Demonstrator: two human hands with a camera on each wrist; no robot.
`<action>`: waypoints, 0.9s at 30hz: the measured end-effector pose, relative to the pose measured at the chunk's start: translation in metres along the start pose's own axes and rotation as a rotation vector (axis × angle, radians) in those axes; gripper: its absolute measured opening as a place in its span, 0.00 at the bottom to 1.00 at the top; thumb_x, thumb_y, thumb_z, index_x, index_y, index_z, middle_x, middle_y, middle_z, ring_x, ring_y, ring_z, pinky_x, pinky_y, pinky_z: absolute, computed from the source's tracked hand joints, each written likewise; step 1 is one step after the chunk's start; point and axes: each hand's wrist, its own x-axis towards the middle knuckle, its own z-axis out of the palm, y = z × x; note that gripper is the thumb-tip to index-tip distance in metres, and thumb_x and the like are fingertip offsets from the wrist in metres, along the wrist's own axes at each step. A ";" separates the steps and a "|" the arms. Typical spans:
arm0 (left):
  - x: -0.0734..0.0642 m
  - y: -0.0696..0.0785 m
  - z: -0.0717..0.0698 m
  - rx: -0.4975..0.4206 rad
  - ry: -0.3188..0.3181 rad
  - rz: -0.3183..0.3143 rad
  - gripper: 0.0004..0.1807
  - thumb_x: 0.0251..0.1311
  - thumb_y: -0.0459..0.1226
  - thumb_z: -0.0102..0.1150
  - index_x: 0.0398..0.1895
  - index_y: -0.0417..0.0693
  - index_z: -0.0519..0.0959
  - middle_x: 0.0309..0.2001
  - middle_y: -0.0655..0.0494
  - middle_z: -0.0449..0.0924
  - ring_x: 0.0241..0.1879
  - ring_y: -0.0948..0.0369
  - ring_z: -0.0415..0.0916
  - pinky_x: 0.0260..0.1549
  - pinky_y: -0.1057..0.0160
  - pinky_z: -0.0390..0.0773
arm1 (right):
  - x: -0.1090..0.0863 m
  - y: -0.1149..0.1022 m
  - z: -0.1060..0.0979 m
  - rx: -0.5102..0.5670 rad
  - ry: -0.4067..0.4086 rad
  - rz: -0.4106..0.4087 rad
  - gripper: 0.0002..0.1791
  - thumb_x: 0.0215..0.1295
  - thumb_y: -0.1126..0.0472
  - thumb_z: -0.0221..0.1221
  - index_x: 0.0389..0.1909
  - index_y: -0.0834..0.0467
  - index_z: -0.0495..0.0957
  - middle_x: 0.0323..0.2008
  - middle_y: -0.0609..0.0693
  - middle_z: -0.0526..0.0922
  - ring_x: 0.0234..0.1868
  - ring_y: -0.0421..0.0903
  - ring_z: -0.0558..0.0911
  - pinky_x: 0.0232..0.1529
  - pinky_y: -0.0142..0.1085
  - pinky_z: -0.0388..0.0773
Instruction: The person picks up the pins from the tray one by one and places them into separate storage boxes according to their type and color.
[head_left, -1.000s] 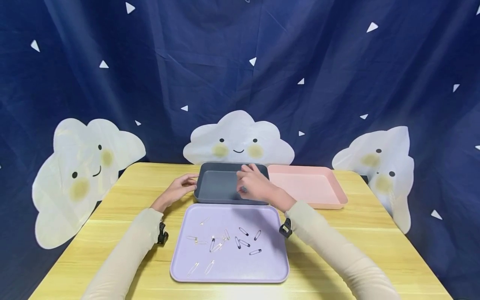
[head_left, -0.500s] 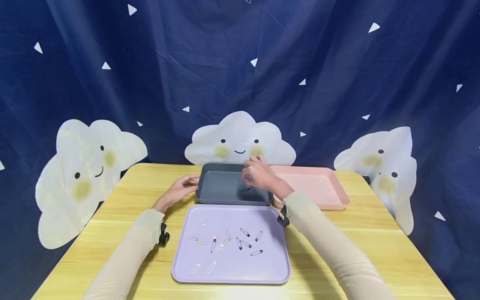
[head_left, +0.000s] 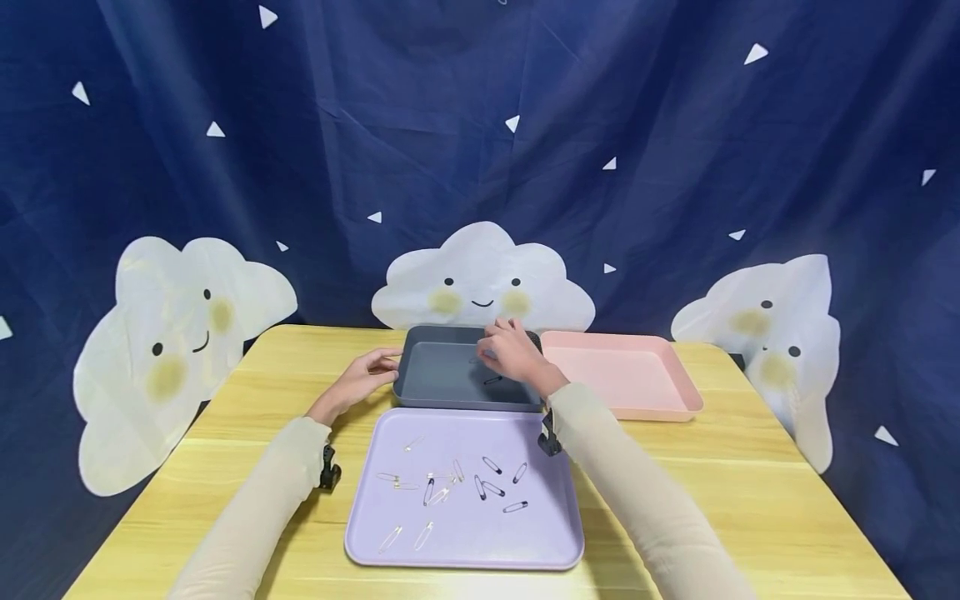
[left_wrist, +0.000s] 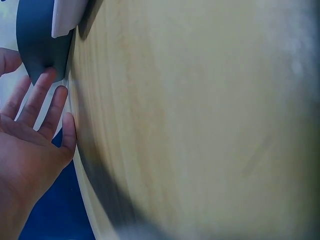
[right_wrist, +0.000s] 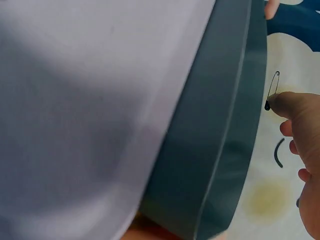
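My right hand is over the right part of the dark grey tray. In the right wrist view, its thumb and fingers pinch a black safety pin. Another black safety pin lies in the grey tray, just under that hand. My left hand is at the grey tray's left side; in the left wrist view its fairly straight fingers touch the tray's outer wall. On the lilac tray lie several black safety pins on the right and several gold safety pins mostly on the left.
A pink tray stands right of the grey one, on a wooden table. Behind the table hangs a dark blue curtain with white clouds. The lilac tray is directly in front of the grey tray.
My right hand has shifted slightly right over the grey tray, uncovering the black safety pin lying there. My left hand has stayed at the tray's side.
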 end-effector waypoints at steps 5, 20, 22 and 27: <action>0.000 -0.002 -0.001 0.008 0.002 0.005 0.29 0.69 0.31 0.57 0.72 0.36 0.67 0.57 0.31 0.80 0.60 0.42 0.75 0.61 0.53 0.73 | 0.001 -0.006 0.009 -0.007 -0.006 -0.022 0.04 0.67 0.60 0.65 0.36 0.49 0.88 0.35 0.47 0.78 0.40 0.49 0.67 0.49 0.47 0.63; 0.000 -0.003 0.000 0.011 -0.003 0.007 0.28 0.70 0.30 0.55 0.73 0.35 0.66 0.59 0.30 0.78 0.61 0.39 0.74 0.64 0.45 0.71 | 0.003 -0.017 0.013 0.025 -0.045 -0.021 0.05 0.67 0.60 0.65 0.40 0.51 0.88 0.36 0.48 0.79 0.43 0.51 0.68 0.52 0.49 0.64; 0.000 -0.004 -0.001 0.015 0.000 0.007 0.28 0.70 0.31 0.56 0.73 0.35 0.66 0.59 0.30 0.78 0.61 0.40 0.74 0.64 0.46 0.72 | 0.003 -0.017 0.012 0.027 -0.054 -0.012 0.06 0.67 0.59 0.66 0.42 0.51 0.88 0.38 0.48 0.80 0.43 0.50 0.68 0.53 0.50 0.64; 0.002 -0.005 -0.001 0.018 0.002 0.005 0.28 0.70 0.31 0.56 0.73 0.36 0.67 0.59 0.30 0.79 0.61 0.40 0.74 0.64 0.46 0.72 | 0.003 -0.015 0.012 0.000 -0.061 0.003 0.06 0.66 0.57 0.67 0.43 0.48 0.87 0.40 0.47 0.81 0.45 0.49 0.69 0.54 0.49 0.66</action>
